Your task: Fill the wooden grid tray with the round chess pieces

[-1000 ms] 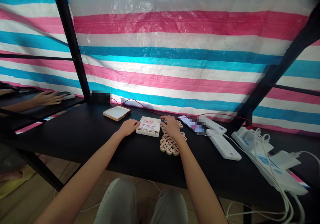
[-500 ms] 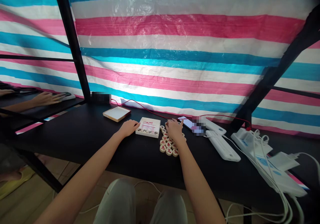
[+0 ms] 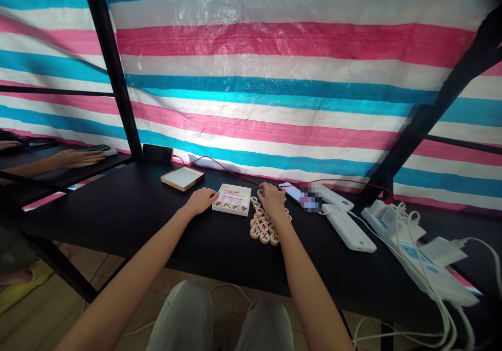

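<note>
On the black desk (image 3: 133, 212), the left hand (image 3: 202, 200) touches the left edge of the white box (image 3: 230, 212) while the right hand (image 3: 272, 199) bends its fingers over loose game discs (image 3: 264, 227) just beside it, though I can't tell whether either hand pinches anything.

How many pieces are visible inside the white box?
4 pieces along the near side of the white box: one left, two mid-row, one right; more may be hidden.

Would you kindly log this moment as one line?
left hand: at open box, left edge | right hand: over loose round pieces | inside box: row of black-marked pieces
</note>
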`<state>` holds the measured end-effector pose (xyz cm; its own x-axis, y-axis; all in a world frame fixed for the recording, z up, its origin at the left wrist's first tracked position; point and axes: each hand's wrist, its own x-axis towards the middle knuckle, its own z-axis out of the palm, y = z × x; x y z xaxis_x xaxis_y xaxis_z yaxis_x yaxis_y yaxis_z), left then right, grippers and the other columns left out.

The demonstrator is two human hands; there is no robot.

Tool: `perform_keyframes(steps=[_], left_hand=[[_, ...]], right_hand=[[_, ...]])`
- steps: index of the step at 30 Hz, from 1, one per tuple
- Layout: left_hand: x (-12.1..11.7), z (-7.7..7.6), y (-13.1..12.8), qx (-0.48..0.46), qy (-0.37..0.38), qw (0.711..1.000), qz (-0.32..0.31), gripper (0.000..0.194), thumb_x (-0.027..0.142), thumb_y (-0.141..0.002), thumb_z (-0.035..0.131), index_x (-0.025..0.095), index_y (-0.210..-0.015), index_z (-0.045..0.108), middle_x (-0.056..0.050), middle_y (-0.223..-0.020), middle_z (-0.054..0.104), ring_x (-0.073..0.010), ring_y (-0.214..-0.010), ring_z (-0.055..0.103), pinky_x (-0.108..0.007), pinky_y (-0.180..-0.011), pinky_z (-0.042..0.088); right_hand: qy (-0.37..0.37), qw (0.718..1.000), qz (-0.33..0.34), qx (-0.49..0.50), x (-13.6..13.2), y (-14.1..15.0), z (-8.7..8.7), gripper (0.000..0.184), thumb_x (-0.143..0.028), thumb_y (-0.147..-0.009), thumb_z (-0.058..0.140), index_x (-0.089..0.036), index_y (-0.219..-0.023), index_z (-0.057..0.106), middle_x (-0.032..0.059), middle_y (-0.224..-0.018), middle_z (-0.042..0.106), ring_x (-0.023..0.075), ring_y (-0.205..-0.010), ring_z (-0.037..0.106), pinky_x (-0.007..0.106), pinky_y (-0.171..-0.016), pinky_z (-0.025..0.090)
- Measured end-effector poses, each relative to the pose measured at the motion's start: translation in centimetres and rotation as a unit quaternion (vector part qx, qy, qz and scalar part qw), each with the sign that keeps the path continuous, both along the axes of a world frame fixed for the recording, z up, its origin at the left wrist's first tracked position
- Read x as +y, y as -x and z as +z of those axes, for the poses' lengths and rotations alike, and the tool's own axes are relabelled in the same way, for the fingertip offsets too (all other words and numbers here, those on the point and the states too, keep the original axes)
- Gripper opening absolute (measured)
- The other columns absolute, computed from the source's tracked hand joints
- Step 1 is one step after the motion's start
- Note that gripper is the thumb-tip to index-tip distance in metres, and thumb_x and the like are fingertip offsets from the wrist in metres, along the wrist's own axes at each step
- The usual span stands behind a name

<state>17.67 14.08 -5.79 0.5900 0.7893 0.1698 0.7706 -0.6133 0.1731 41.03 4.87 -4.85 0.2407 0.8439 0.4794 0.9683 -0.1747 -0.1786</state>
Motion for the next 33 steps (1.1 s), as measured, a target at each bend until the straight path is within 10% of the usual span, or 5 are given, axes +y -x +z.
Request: perform_keyframes(steps=[11,33], left_hand=[[0.2,-0.2,0.0,-0.006,0.001,1.000,-0.004,0.050,0.045,-0.089,0.024,0.019,-0.081,0.066,-0.008,-0.086,0.065,-0.0227,-0.085,0.058,-0.027,-0.065,0.040],[0.2,-0.2,0.0,-0.009,-0.002,1.000,-0.005,0.051,0.045,-0.089,0.022,0.019,-0.083,0.066,-0.008,-0.087,0.065,-0.0229,-0.085,0.058,-0.027,-0.066,0.040]], right_hand=[[0.082,0.971,0.195,0.109,-0.9,2.2,1.6,0.023,-0.039,-0.082,0.049,-0.028,-0.097,0.063,0.0011,-0.102,0.063,0.0204,-0.097,0.051,0.041,-0.090,0.024],[0.140,0.971,0.169,0.094,-0.9,2.1,1.3,0.020,-0.038,-0.080,0.052,-0.029,-0.094,0.063,0.0003,-0.101,0.061,0.0218,-0.099,0.049,0.041,-0.089,0.027]])
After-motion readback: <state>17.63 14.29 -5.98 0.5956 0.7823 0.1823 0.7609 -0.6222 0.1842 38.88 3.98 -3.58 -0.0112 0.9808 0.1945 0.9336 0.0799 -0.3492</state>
